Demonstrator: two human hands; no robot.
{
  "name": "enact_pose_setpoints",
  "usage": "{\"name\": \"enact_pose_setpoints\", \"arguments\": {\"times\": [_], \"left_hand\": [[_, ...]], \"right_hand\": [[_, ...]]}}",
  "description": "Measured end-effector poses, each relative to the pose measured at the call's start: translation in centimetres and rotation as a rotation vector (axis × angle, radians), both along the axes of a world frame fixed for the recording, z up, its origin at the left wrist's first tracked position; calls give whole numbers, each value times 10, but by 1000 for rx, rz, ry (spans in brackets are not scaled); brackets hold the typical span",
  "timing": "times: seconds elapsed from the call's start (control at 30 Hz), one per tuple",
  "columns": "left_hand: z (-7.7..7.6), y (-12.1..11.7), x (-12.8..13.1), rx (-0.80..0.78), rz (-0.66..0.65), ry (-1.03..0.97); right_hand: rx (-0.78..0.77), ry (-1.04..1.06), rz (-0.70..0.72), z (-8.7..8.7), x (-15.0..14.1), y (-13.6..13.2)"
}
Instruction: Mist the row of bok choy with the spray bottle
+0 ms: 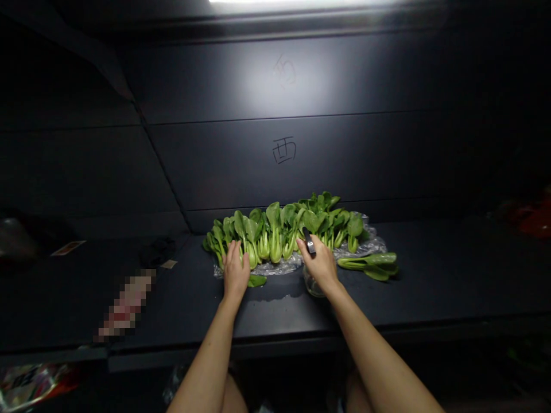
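Hands (235, 274) at leafy greens (275, 238)

Bare left hand (235, 274); bare right hand (322, 265); slender fingers (231, 253); bare, slim forearms (210, 351), tapering forward.

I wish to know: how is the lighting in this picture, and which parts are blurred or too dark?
Head view: a white light strip at the top edge, with glare on the upper back panel; head view: leafy greens fairly clear in the middle; head view: red shape at the far right, dim and blurred; head view: a pixelated patch at left, unreadable.
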State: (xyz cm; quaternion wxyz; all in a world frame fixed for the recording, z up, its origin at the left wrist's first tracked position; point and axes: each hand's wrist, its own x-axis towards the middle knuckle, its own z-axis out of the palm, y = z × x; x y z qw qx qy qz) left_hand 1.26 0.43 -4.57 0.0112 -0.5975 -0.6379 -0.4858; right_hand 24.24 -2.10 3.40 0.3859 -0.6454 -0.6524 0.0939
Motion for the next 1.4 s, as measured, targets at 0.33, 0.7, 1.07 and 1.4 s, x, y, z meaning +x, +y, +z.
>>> {"name": "enact_pose_setpoints", "arguments": {"times": [0.33,0.7,1.07,1.4], "left_hand": [[0,-4,8,-18,-40,106],[-2,-4,15,-9,-81,108],[-6,-2,18,-27,-100,163],[-8,2,21,-3,-106,205]], "right_hand": [[20,82,-69,-2,17,3],[49,150,-129,-10,31,7],[53,167,-186,-8,38,7],[102,181,-191,-13,41,13]]}}
